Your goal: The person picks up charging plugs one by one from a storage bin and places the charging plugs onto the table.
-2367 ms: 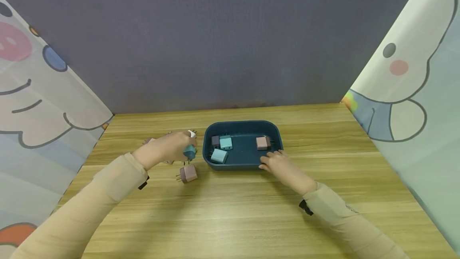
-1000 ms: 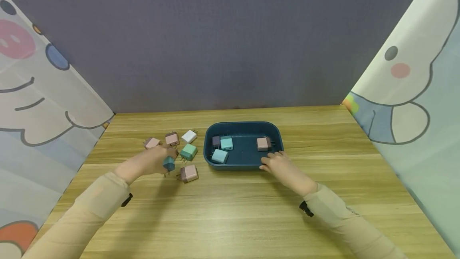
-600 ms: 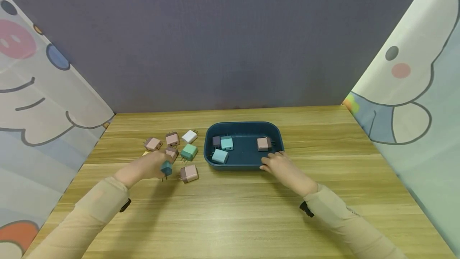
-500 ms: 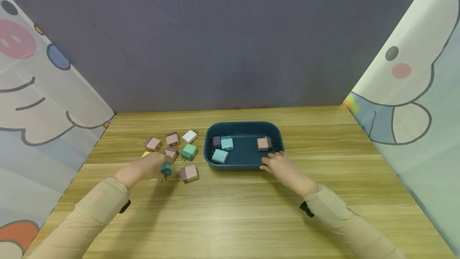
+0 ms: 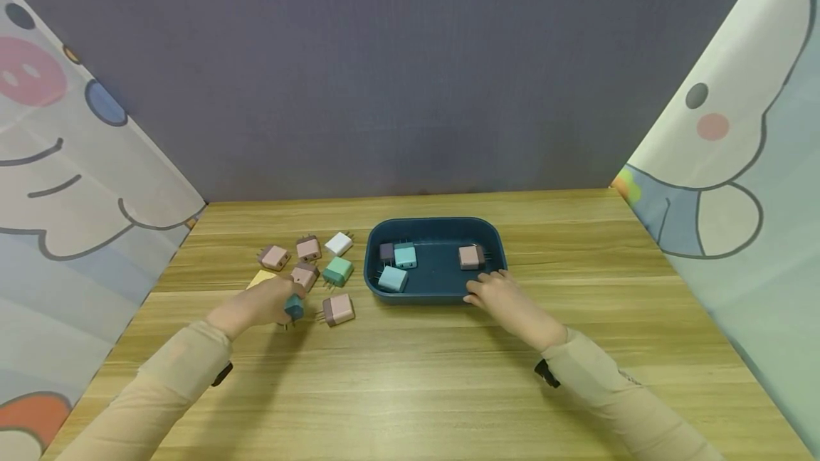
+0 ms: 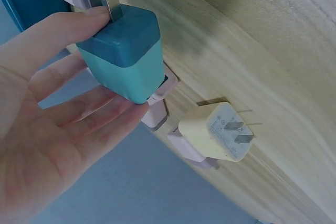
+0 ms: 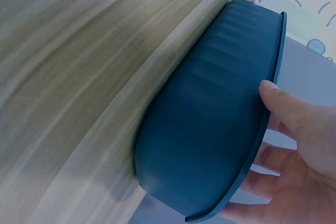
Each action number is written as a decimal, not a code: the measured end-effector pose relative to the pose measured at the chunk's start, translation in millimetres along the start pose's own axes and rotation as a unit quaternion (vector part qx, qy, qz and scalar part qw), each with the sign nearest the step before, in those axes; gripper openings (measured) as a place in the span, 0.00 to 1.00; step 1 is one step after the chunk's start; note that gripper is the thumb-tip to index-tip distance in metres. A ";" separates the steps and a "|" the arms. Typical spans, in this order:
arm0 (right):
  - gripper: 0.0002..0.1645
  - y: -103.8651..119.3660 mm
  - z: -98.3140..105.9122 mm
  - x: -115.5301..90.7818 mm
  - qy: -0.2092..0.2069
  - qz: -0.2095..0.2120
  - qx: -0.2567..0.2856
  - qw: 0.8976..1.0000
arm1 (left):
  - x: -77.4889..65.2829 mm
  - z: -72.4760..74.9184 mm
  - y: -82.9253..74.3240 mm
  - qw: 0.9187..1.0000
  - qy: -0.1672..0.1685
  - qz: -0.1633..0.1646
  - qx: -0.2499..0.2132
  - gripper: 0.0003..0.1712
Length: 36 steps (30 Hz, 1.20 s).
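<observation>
My left hand (image 5: 256,303) pinches a two-tone teal wall charger (image 6: 126,61) between thumb and fingers, its metal prongs facing the wrist camera. It hovers over the table's left side, beside a yellow charger (image 6: 205,129) whose prongs point sideways. My right hand (image 5: 509,304) grips the near right rim of a dark blue bin (image 7: 210,103), thumb on the outer wall and fingers over the inner side. Inside the bin lie two light blue chargers (image 5: 393,279), a dark purple one (image 5: 386,252) and a pink one (image 5: 470,256).
Left of the bin lie a white charger (image 5: 338,243), a green charger (image 5: 337,271) and several pink chargers, one (image 5: 337,309) nearest the person. A grey panel (image 5: 410,91) stands behind the wooden table (image 5: 448,383). Cartoon-printed sheets (image 5: 717,162) flank both sides.
My left hand has moved left and toward the person with the teal charger, away from the bin, uncovering the green, pink and yellow chargers. The right hand stays on the bin's rim.
</observation>
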State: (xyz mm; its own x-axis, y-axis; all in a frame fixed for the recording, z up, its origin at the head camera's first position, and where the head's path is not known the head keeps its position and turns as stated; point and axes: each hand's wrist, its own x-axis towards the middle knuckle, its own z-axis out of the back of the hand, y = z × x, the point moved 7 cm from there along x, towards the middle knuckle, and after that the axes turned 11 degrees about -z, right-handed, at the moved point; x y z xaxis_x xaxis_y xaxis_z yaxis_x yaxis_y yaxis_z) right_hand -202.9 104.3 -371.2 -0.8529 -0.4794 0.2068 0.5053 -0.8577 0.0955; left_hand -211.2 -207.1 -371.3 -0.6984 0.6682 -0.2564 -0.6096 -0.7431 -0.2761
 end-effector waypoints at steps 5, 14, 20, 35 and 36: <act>0.10 -0.3 1.1 -0.5 -0.004 -0.004 0.000 1.000 | 1.2 -3.7 3.0 1.000 0.003 -0.003 0.009 0.20; 0.10 0.0 0.4 -1.0 0.002 -0.005 -0.002 1.000 | 2.5 -8.9 6.8 1.000 0.001 -0.010 0.028 0.21; 0.09 -0.2 0.7 -0.5 0.004 -0.010 0.003 1.000 | 2.7 -11.4 8.3 1.000 0.004 -0.008 0.029 0.20; 0.10 -0.7 -0.1 -0.6 0.004 -0.008 0.004 1.000 | 3.5 -18.2 13.7 1.000 0.011 0.002 0.021 0.21; 0.10 -0.7 0.0 -0.7 0.003 -0.007 0.004 1.000 | 3.6 -19.3 14.2 1.000 0.012 0.005 0.018 0.21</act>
State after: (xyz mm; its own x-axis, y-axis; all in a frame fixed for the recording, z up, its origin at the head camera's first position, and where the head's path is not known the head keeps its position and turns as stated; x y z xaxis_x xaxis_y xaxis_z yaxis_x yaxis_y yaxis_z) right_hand -202.6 105.3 -371.3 -0.8608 -0.4684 0.1991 0.4941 -0.8628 0.1067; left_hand -215.2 -214.5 -394.0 -0.6960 0.6605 -0.2815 -0.6154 -0.7508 -0.2400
